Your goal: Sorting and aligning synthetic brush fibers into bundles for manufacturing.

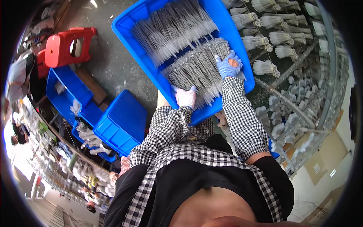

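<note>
Blue tub (208, 112) holds wire brushes (200, 70); left hand (185, 97) and right hand (230, 67) flank the nearer row, seemingly squaring it. Whether either grip pinches, I cannot tell; the next move likely calls for even pressure.

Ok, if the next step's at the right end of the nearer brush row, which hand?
Right, I'd say. The right hand is at that end of the nearer row, by the blue tub's right wall. The left hand sits over by the row's lower left.
</note>
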{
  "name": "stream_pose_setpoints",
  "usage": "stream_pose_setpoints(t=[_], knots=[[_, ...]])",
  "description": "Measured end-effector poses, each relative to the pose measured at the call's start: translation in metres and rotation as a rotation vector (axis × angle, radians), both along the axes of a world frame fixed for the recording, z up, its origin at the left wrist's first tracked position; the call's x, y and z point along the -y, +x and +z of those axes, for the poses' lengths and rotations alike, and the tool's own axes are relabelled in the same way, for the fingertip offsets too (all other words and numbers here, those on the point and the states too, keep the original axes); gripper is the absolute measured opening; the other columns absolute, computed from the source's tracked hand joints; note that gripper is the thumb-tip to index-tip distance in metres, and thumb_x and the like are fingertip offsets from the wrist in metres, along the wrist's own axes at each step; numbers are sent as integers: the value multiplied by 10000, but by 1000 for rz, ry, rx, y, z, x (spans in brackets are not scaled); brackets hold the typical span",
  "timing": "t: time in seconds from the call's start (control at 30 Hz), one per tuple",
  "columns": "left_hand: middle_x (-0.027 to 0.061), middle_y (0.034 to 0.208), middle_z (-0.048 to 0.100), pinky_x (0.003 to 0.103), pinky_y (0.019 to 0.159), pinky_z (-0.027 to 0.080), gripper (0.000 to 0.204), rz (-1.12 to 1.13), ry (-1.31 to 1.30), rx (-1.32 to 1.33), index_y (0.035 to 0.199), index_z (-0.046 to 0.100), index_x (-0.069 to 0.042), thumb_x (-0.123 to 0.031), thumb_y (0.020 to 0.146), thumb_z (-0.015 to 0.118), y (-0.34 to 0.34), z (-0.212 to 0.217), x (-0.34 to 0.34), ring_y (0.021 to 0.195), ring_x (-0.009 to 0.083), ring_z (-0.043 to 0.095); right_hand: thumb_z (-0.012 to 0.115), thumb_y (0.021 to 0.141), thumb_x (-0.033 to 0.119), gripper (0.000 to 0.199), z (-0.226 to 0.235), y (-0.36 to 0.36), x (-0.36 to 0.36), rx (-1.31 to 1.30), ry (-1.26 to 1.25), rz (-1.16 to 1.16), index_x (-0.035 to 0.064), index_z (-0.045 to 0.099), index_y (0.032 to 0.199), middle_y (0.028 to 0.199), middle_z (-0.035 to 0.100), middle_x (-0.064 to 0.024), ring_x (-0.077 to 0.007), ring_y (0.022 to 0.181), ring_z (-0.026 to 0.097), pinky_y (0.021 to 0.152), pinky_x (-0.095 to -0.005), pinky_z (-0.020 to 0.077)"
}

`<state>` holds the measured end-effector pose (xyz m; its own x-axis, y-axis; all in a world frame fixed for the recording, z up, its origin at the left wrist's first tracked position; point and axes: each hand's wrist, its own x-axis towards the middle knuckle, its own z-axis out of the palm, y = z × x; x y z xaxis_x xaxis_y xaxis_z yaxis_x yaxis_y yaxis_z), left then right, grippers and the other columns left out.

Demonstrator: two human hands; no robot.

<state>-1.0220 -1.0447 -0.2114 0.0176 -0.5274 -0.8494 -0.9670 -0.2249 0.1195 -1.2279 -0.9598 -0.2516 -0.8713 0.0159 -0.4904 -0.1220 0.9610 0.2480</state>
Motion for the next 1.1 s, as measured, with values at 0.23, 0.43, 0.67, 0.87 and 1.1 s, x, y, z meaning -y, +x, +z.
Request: stream_pose_setpoints(t=[0.23, 0.43, 0.67, 0.87, 1.1], knots=[[294, 1357, 456, 456, 1095, 398, 948, 24, -237, -51, 1447, 387, 35, -355, 712, 841, -5, -15, -35, 1249, 421, 485, 613, 813, 741, 796, -5, -31, 2, 361, 133, 336, 42, 654, 1193, 1252, 622, -156, -303, 1178, 591, 1001, -446, 460], [276, 1410, 393, 440, 1107, 371, 916, -56, -329, -169, 1465, 373, 30, -328, 753, 824, -2, -12, -49, 1270, 412, 436, 651, 851, 628, 827, -21, -10, -22, 236, -19, 421, -6, 510, 1363, 1487, 422, -202, -350, 1315, 492, 1087, -463, 412], [292, 1378, 466, 440, 1105, 382, 895, 288, -334, -187, 1434, 397, 35, -292, 741, 860, -13, -21, -43, 1283, 408, 467, 727, 855, 459, 816, -17, 10, -43, 94, -368, 292, -15, 423, 1445, 1430, 452, -240, -419, 1294, 471, 1083, -508, 412], [201, 1215, 653, 374, 979, 500, 757, 530, -293, -399, 1320, 480, 67, -161, 728, 894, -7, -28, -48, 1093, 276, 640, 794, 763, 517, 900, -19, -12, -31, 128, -398, 107, 5, 451, 1419, 1379, 522, -227, -394, 1263, 529, 1095, -482, 412], [276, 1306, 524, 484, 1066, 423, 851, 74, -376, -315, 1350, 465, 49, -339, 708, 868, -25, -17, -65, 1225, 439, 508, 763, 767, 546, 884, -16, -5, -32, 441, -293, 128, 7, 479, 1408, 1418, 500, -234, -397, 1294, 503, 1126, -475, 383]])
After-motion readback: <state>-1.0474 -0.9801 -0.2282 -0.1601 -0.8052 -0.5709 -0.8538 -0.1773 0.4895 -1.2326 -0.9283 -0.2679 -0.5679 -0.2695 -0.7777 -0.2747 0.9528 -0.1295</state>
